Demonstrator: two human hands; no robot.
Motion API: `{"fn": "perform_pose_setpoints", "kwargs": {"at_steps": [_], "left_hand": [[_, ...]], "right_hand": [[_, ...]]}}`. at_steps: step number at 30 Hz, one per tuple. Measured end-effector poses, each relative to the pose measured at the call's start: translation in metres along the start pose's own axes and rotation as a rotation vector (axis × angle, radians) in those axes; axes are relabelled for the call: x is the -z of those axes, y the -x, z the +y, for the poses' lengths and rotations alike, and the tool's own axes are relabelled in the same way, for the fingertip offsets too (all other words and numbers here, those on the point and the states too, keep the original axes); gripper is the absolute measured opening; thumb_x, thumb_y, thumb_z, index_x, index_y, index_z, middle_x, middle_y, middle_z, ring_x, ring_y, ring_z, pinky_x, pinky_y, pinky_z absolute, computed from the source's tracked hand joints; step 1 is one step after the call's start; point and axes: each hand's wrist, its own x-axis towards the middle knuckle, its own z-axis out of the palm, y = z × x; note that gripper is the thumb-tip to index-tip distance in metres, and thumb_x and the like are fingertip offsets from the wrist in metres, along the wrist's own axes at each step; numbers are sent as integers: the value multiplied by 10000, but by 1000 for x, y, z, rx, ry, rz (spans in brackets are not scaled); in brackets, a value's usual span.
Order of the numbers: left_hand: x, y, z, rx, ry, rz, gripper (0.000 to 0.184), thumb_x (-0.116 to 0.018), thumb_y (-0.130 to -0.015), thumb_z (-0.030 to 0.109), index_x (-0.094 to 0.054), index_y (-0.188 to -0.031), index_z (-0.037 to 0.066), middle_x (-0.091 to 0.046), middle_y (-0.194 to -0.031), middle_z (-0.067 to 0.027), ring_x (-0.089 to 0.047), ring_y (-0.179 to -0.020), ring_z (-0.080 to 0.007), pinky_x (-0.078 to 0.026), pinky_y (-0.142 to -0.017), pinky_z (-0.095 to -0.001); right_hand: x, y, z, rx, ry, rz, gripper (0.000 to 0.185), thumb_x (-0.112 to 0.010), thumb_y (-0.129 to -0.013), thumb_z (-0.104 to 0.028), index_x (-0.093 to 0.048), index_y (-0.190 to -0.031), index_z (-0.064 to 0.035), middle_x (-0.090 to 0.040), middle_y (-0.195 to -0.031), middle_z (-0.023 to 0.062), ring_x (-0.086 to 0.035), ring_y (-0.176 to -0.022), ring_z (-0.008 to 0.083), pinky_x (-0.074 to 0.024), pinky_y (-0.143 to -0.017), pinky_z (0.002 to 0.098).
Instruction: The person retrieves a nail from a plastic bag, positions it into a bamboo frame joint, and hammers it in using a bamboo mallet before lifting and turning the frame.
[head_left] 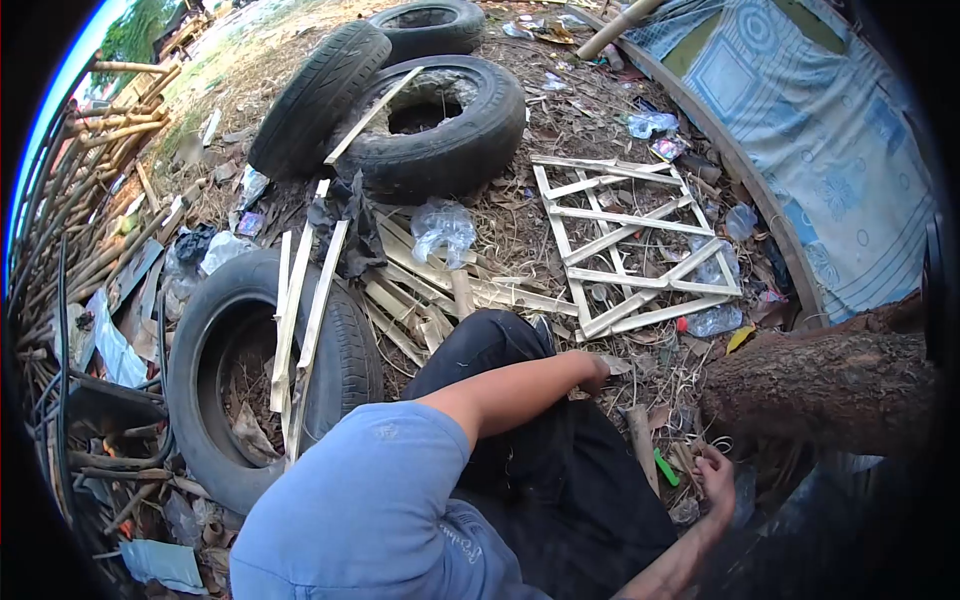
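My left arm crosses my knee, and my left hand (597, 374) hangs just past it, mostly hidden behind the leg, so its fingers do not show. Down at the right, my right hand (715, 476) is close to the littered ground with its fingers bent together; what they hold, if anything, is too small to make out. Beside it lies a bright green handle-like piece (666, 467), next to a short piece of wood (643, 447). Ahead of my knee, a lattice frame of pale split bamboo strips (610, 215) lies flat on the ground.
Old tyres (440, 160) lie ahead, and another tyre (350, 350) at left has bamboo strips (290, 310) leaning on it. A tree trunk (820, 385) is at right, below a blue patterned cloth (820, 170). Bamboo poles (110, 190) are stacked far left.
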Motion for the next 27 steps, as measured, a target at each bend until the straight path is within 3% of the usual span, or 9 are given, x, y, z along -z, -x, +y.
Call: {"fn": "perform_pose_setpoints", "kwargs": {"at_steps": [6, 10, 12, 15, 17, 20, 21, 24, 27], "left_hand": [[28, 98, 15, -140, -27, 529, 472, -686, -840, 285, -553, -1265, 126, -648, -1110, -121, -620, -1070, -307, -471, -906, -466], [23, 193, 5, -284, 82, 970, 358, -668, -838, 187, -592, -1180, 118, -600, -1121, -100, -541, -1151, -282, -380, -1002, -434], [8, 230, -20, -274, 38, 1217, 311, -672, -806, 136, -616, -1110, 112, -600, -1124, -96, -531, -1137, -310, -374, -1007, -423], [-24, 285, -63, -42, 3, 1349, 266, -674, -819, 168, -626, -1067, 85, -598, -1097, -117, -543, -1099, -321, -396, -959, -421], [-54, 303, -97, 138, 106, 1381, 298, -689, -828, 227, -614, -1067, 65, -592, -1078, -148, -565, -1062, -352, -429, -913, -428], [-105, 325, -134, 353, -76, 1279, 400, -710, -811, 316, -601, -1107, 68, -572, -1124, -151, -527, -1125, -345, -374, -985, -466], [-122, 330, -138, 466, -84, 1165, 429, -706, -812, 357, -599, -1120, 80, -554, -1181, -150, -473, -1227, -335, -285, -1082, -523], [-161, 330, -143, 615, -198, 1080, 447, -718, -796, 372, -597, -1120, 88, -535, -1236, -146, -419, -1308, -323, -194, -1140, -573], [-147, 335, -134, 505, -181, 1034, 449, -727, -777, 371, -594, -1104, 93, -553, -1210, -135, -409, -1326, -313, -136, -1163, -587]], "right_hand": [[5, 6, 9, 58, 11, 13, 439, -647, -915, -107, -536, -1327, -6, -676, -925, 51, -624, -714, 88, -503, -583, 228], [-3, 20, -11, 70, 58, 41, 482, -648, -915, -110, -502, -1350, 37, -678, -965, 72, -622, -733, 94, -499, -597, 231], [-6, 25, -19, 54, 69, 44, 514, -649, -912, -113, -479, -1370, 47, -677, -974, 86, -624, -740, 100, -502, -616, 236], [-10, 24, -26, 73, 136, -12, 536, -665, -900, -130, -482, -1375, 37, -676, -965, 89, -630, -746, 106, -506, -638, 244], [-14, 35, -43, 90, 181, -45, 537, -674, -896, -149, -495, -1370, 28, -674, -952, 81, -633, -753, 109, -510, -654, 255], [-24, 51, -64, 172, 185, -84, 551, -692, -871, -122, -500, -1368, 21, -668, -981, 92, -605, -828, 104, -506, -708, 265], [-30, 61, -82, 157, 166, -121, 555, -688, -873, -118, -492, -1375, 15, -661, -1007, 93, -600, -842, 106, -504, -723, 265], [-44, 72, -114, 117, 145, -189, 555, -670, -878, -93, -474, -1388, 10, -648, -1048, 101, -604, -886, 119, -506, -796, 271], [-64, 68, -131, 99, 10, -295, 554, -652, -882, -61, -455, -1393, 19, -643, -1061, 115, -618, -962, 142, -501, -882, 288]]}}
